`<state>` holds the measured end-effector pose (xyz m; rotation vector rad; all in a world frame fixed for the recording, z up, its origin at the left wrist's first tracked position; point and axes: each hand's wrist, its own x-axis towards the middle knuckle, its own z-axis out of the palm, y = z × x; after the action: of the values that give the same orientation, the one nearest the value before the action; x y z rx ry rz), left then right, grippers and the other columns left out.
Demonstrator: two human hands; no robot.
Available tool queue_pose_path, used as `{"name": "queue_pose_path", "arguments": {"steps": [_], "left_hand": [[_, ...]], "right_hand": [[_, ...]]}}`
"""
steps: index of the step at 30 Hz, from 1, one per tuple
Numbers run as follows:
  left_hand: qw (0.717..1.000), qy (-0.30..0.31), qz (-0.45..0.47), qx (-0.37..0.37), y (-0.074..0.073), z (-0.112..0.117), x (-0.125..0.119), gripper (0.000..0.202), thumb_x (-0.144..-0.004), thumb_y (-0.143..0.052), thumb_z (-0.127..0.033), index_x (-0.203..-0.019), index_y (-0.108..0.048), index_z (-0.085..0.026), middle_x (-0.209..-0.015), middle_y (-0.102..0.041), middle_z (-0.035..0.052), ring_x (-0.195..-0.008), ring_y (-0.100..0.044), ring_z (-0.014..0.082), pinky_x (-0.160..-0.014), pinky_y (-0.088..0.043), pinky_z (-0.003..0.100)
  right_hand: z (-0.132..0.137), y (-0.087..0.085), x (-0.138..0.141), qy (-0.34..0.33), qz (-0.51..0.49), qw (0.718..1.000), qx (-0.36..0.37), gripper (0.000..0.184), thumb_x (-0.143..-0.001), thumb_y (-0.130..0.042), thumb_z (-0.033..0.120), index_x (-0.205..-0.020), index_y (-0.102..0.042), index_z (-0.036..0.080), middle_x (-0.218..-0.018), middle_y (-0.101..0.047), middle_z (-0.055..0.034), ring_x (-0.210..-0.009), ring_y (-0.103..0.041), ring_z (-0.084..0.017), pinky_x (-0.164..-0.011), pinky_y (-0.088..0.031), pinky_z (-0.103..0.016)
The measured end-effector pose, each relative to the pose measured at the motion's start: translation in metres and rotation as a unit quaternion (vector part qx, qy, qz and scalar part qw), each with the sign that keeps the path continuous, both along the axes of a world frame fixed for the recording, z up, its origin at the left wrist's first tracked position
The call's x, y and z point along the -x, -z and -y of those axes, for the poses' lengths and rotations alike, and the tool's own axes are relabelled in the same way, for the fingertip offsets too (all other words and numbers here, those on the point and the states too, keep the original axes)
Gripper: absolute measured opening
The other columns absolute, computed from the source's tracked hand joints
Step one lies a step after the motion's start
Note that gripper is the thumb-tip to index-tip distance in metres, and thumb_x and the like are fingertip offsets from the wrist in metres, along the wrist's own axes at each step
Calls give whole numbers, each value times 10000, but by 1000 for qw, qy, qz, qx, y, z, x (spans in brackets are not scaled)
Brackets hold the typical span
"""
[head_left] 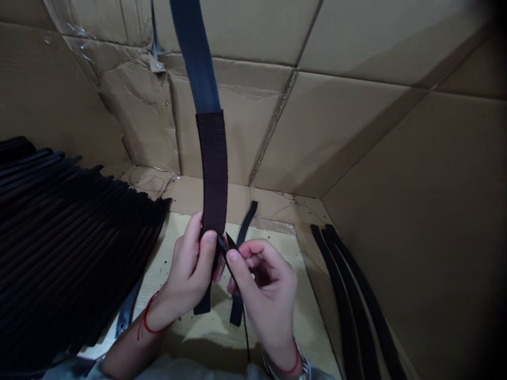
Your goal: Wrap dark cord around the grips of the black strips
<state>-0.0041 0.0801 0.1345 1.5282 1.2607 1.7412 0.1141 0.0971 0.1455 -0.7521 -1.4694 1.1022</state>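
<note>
My left hand (194, 264) pinches a long strap with thumb on top; its upper part is a dark blue-grey band (198, 58), and a dark brown ribbed fabric sleeve (214, 169) covers its lower part. The strap's black lower end (203, 303) hangs below my fingers. My right hand (263, 285) is closed on small black thread snips (225, 248), their two pointed blades apart at the sleeve's lower right edge. A thin black cord (246, 338) hangs below that hand. Behind it a short black strip (247, 219) lies on the board, partly hidden.
A large pile of dark straps (71, 253) fills the left side. Several black straps (352, 295) lie along the right. Tall cardboard walls (356, 121) enclose the pale board (277, 253), which carries dark specks. Loose threads lie near the back corners.
</note>
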Motion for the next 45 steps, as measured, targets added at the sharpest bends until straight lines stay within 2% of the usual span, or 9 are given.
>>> {"name": "queue_pose_path", "arguments": {"steps": [8, 15, 19, 24, 30, 36, 40, 43, 45], "left_hand": [[999, 12, 52, 10, 2, 0, -3, 181, -1016, -368, -294, -1139, -497, -259, -534, -484, -97, -384, -444, 50, -372, -365, 124], [1000, -5, 28, 5, 3, 1, -1, 186, -1013, -372, -299, -1137, -502, -252, -524, -485, -95, -387, -448, 58, -377, -377, 132], [1000, -13, 10, 10, 6, 3, -2, 161, -1005, -394, -306, -1112, -497, -247, -517, -501, -96, -377, -468, 63, -370, -371, 140], [998, -1, 44, 53, 10, 5, -7, 189, -1004, -387, -341, -1150, -474, -258, -527, -490, -94, -384, -452, 66, -370, -354, 144], [994, 24, 40, 95, 6, 7, -11, 248, -1000, -381, -377, -1186, -472, -241, -543, -495, -81, -402, -454, 76, -391, -377, 159], [985, 31, 73, 155, 10, 6, -16, 327, -976, -403, -430, -1201, -508, -217, -644, -524, -33, -462, -476, 99, -404, -409, 186], [982, 29, 86, 166, 13, 5, -21, 374, -944, -466, -422, -1253, -500, -214, -672, -530, -17, -470, -464, 110, -376, -370, 193], [978, 53, 89, 180, 11, 6, -20, 388, -934, -479, -410, -1273, -509, -224, -665, -550, -15, -463, -473, 113, -390, -388, 202], [975, 83, 99, 183, 8, 5, -17, 396, -928, -486, -401, -1284, -518, -232, -648, -566, -17, -455, -491, 115, -406, -410, 211]], "right_hand": [[-1, -1, -4, -2, 9, 1000, 3, 159, -858, -644, 150, -745, -553, 215, -539, -585, 85, -399, -530, -55, -386, -447, -137], [0, -1, -2, -23, -3, 999, 46, 158, -861, -646, 192, -747, -538, 212, -499, -496, 101, -378, -523, -51, -359, -422, -113], [0, -2, -1, -18, -7, 998, 52, 164, -854, -650, 191, -750, -526, 213, -494, -544, 95, -351, -502, -51, -349, -422, -127], [0, -1, -2, 3, -11, 1000, 20, 181, -852, -648, 168, -735, -518, 215, -539, -628, 61, -392, -564, -73, -345, -424, -144], [2, 0, -1, 19, -16, 1000, 10, 190, -858, -649, 169, -737, -511, 216, -500, -598, 63, -369, -587, -97, -337, -439, -169], [2, 7, 5, 122, -1, 992, -39, 192, -834, -678, 149, -718, -540, 214, -502, -548, 73, -339, -569, -94, -324, -456, -179], [-2, 8, 8, 175, 0, 983, -60, 199, -830, -681, 131, -701, -555, 214, -478, -553, 82, -303, -543, -73, -284, -418, -151], [-3, 8, 7, 170, -15, 984, -44, 205, -845, -673, 160, -690, -550, 215, -473, -558, 78, -280, -534, -76, -249, -393, -155], [-3, 7, 5, 137, -31, 990, -4, 204, -863, -663, 207, -702, -538, 220, -456, -545, 82, -272, -542, -92, -238, -390, -166]]}}
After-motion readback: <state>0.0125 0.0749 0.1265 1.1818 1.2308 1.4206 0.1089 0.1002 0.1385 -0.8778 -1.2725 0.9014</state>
